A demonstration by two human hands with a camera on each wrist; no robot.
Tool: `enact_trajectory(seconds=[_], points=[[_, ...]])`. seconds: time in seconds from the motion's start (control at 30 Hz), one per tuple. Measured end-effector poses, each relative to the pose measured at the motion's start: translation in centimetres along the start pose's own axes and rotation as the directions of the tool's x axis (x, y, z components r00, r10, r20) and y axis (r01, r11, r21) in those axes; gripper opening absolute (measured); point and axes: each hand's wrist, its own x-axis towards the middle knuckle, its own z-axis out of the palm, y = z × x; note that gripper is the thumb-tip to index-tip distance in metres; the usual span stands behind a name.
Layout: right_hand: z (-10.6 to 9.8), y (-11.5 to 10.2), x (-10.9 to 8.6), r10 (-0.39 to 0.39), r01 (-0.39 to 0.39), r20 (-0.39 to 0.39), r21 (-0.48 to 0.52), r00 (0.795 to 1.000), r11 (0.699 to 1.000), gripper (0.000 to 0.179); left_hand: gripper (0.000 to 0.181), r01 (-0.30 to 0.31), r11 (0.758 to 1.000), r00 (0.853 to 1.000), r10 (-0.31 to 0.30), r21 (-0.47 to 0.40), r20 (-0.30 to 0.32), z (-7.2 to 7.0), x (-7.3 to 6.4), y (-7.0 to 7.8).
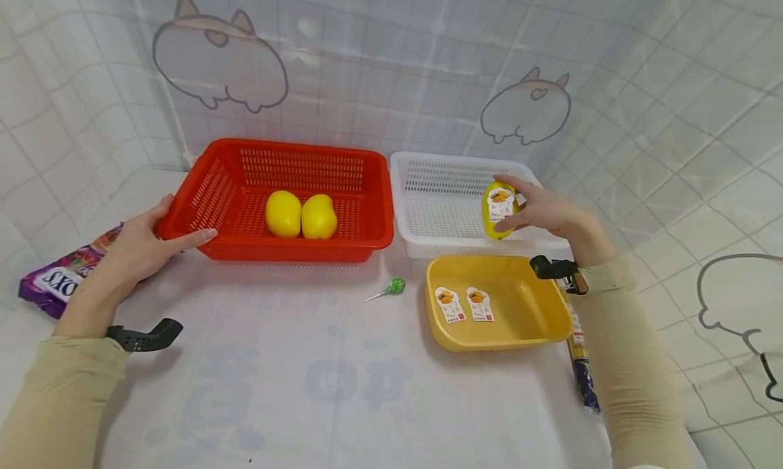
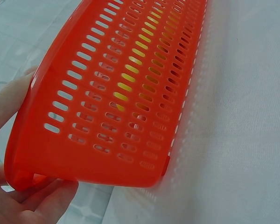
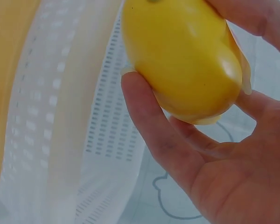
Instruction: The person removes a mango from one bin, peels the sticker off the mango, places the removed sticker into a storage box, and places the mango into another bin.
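My right hand (image 1: 538,207) grips a yellow mango (image 1: 491,211) over the right part of the white basket (image 1: 428,217). A white sticker with a mango picture is on the fruit's upper side. In the right wrist view, fingers and thumb curl round the mango (image 3: 182,56). On the left, my left hand (image 1: 137,245) holds the near left corner of the red basket (image 1: 293,251), its thumb along the rim. The left wrist view has fingers hooked under the red rim (image 2: 23,179). Two yellow mangoes (image 1: 283,214) lie side by side inside the red basket, no stickers visible on them.
A yellow tub (image 1: 520,313) in front of the white basket contains two mango stickers (image 1: 450,304). A green lollipop (image 1: 396,286) lies left of it. A purple snack bag (image 1: 61,279) sits beside my left hand; a long blue and yellow packet (image 1: 584,374) is partly hidden under my right arm.
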Motion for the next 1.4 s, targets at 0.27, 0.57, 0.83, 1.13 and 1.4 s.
enact_trajectory(seconds=[0.27, 0.57, 0.83, 1.13, 1.4], points=[[1.3, -0.7, -0.9, -0.043, 0.042, -0.027, -0.013, 0.999, 0.999, 0.101, 0.109, 0.006, 1.000, 1.000, -0.006, -0.007, 0.008, 0.1, 0.2, -0.1], [2.7, -1.3, -1.5, -0.068, 0.067, -0.047, -0.017, 0.997, 0.998, 0.101, 0.111, 0.011, 1.000, 1.000, -0.011, -0.005, 0.002, 0.1, 0.3, -0.4], [4.1, -1.9, -2.2, -0.113, 0.109, -0.073, -0.062, 0.991, 0.992, 0.101, 0.111, 0.002, 1.000, 1.000, -0.002, -0.001, -0.001, 0.1, 0.4, -0.4], [5.8, -2.8, -2.7, -0.119, 0.118, -0.051, -0.031, 0.992, 0.993, 0.103, 0.110, -0.010, 1.000, 1.000, 0.010, 0.005, 0.001, 0.0, 0.4, -0.4], [7.5, -3.5, -3.1, -0.156, 0.155, -0.019, -0.030, 0.988, 0.987, 0.104, 0.111, -0.011, 1.000, 1.000, 0.011, 0.010, 0.000, 0.0, 0.4, -0.4]])
